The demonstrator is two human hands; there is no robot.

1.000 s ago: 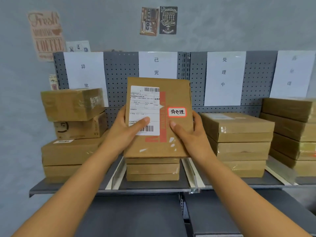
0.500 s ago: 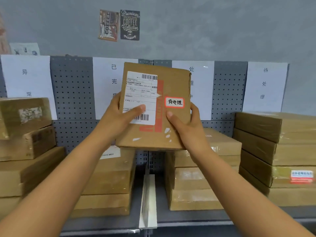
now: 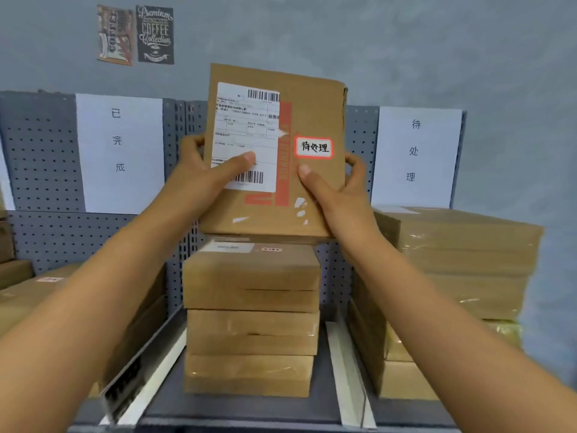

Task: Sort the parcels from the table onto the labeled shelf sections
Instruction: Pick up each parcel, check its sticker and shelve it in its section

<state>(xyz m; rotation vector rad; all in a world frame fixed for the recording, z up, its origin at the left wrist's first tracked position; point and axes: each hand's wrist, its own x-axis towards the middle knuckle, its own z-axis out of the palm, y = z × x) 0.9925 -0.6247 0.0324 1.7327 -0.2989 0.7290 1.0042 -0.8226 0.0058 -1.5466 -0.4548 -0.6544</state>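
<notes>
Two hands up: left grip (image 3: 206, 173) and right grip (image 3: 340, 189) each clamp a side edge of one parcel (image 3: 274, 151), thumbs on its face, held upright over the middle stack (image 3: 251, 317) of three boxes. Parcel: brown cardboard, white shipping label (image 3: 246, 135) with two barcodes, red stripe, small red-bordered sticker (image 3: 313, 147). Behind it, two visible section signs: left sign (image 3: 120, 151), right sign (image 3: 416, 154). Two posters (image 3: 135, 34) on the wall.

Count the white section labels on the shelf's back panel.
2 readable: the 已完成 sheet at left and the 待处理 sheet at right. The held parcel may hide another between them.
</notes>
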